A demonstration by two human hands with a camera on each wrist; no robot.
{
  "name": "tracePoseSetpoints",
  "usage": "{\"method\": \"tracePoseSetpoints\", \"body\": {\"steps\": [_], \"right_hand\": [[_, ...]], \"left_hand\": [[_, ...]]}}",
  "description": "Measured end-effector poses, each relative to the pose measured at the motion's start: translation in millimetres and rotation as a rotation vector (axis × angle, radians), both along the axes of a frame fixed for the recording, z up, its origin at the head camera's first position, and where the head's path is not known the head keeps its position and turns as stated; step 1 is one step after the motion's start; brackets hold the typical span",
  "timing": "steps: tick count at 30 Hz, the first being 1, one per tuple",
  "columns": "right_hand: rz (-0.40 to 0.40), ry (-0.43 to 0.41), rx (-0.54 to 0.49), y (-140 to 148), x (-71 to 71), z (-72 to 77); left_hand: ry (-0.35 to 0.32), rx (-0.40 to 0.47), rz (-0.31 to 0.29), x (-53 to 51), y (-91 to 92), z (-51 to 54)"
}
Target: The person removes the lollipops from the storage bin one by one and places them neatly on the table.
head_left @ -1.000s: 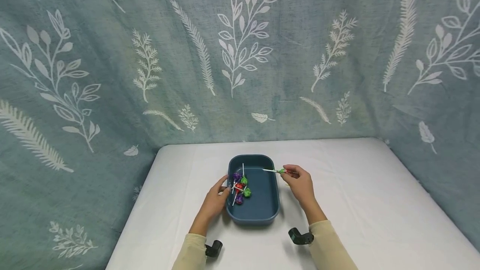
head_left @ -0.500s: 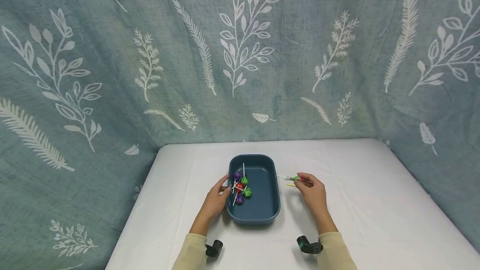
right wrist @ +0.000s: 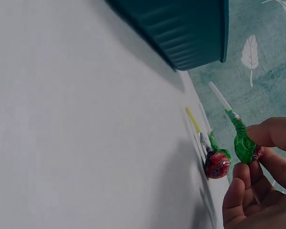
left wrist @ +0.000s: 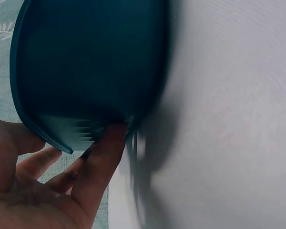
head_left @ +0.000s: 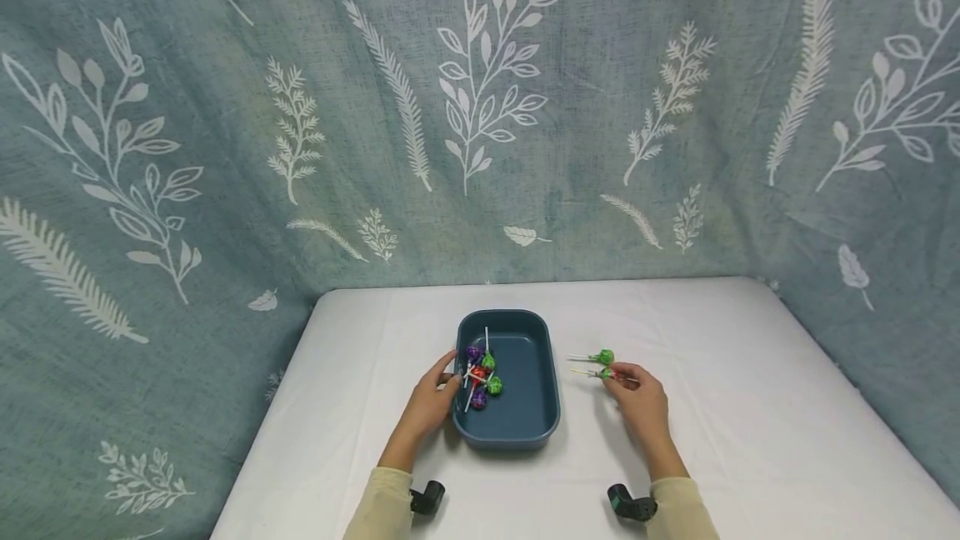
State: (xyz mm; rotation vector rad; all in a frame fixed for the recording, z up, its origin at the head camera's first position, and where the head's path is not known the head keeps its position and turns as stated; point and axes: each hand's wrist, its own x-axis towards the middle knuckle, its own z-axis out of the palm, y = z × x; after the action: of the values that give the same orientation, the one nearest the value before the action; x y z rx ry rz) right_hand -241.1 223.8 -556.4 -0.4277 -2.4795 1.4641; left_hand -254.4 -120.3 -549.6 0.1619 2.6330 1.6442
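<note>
My left hand [head_left: 431, 400] holds the left side wall of a dark blue plastic bin [head_left: 525, 419], at its rim. Several lollipops [head_left: 493, 386] with purple, green and red wrappers lie inside along that side. Right of the bin, my right hand [head_left: 641, 407] pinches a green and red lollipop [right wrist: 244, 146] by its wrapped head; its white stick points toward the bin. Close by that hand, a green lollipop [head_left: 604, 357] lies on the table. A red lollipop [right wrist: 217, 164] with a yellow stick lies beside it, largely hidden in the head view.
A white cloth covers the table [head_left: 750, 407]. Leaf-patterned green-blue fabric [head_left: 480, 107] hangs behind it and at both sides. Each wrist carries a small black camera mount [head_left: 632, 504].
My right hand has moved right and toward me, from above the bin's right edge to the lollipops on the table, still pinching a lollipop. The left hand and bin stay put.
</note>
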Motion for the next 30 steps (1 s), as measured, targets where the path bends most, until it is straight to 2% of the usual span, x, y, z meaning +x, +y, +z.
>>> {"method": "tracePoseSetpoints", "body": {"steps": [5, 11, 17, 30], "right_hand": [[0.019, -0.018, 0.077, 2, 0.6, -8.2], [0.023, -0.033, 0.11, 4, -0.2, -15.8], [0.022, -0.044, 0.131, 4, -1.0, -17.1], [0.029, -0.066, 0.16, 7, -4.1, -19.7]], "left_hand": [[-0.008, 0.005, 0.004, -0.1, 0.5, 0.0], [0.001, 0.008, -0.001, -0.2, 0.6, -0.2], [0.01, -0.002, -0.007, -0.2, 0.1, -1.0], [-0.022, 0.01, 0.005, 0.5, 1.0, 1.4]]}}
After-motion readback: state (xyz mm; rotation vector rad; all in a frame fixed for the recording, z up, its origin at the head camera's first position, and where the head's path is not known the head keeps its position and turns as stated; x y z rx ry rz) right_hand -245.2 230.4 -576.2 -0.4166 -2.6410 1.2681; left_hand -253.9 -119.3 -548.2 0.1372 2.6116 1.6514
